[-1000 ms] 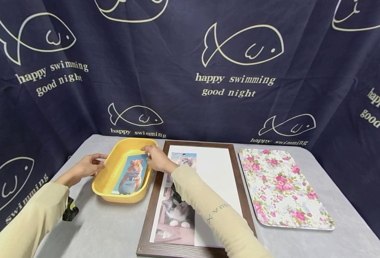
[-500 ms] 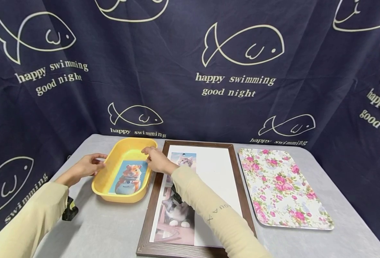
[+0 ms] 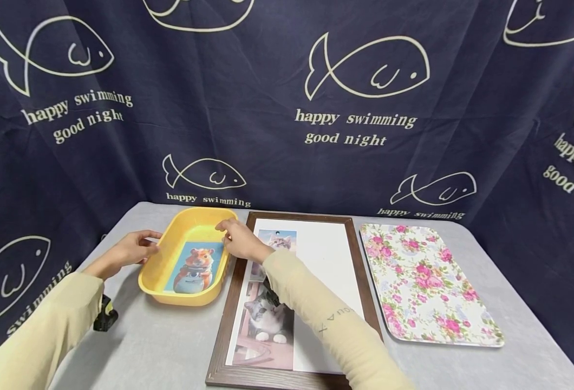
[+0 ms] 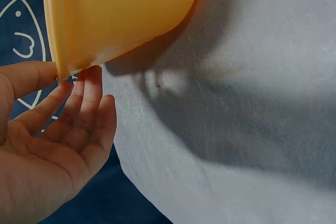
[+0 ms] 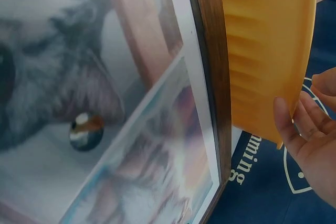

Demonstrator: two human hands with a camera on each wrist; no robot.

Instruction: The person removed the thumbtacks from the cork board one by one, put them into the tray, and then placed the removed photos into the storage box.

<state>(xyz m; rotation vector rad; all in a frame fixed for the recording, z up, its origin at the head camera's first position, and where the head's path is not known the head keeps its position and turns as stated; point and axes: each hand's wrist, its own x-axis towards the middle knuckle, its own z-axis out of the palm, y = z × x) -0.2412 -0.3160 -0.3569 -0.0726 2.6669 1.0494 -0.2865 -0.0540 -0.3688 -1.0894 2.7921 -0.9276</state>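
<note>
A yellow plastic basin (image 3: 161, 264) stands on the left of the table. Flat on its floor lies a picture card of a hamster in overalls (image 3: 196, 269). My left hand (image 3: 131, 249) holds the basin's left rim; in the left wrist view the thumb and a finger (image 4: 65, 88) pinch the edge, other fingers spread below. My right hand (image 3: 238, 238) holds the right rim from above, with fingers on both sides of the wall in the right wrist view. A brown picture frame (image 3: 365, 292) with cat pictures (image 3: 262, 336) lies close beside the basin.
On the right lies a flat floral tray (image 3: 428, 281). The right forearm passes over the frame. A dark blue fish-print cloth (image 3: 287, 162) hangs behind the grey table (image 3: 160, 352). A small black device (image 3: 105, 314) hangs below the left wrist.
The hamster card has slid left in the basin and now sits straighter, then stays put. My right hand has shifted very slightly to the right; the basin has hardly moved.
</note>
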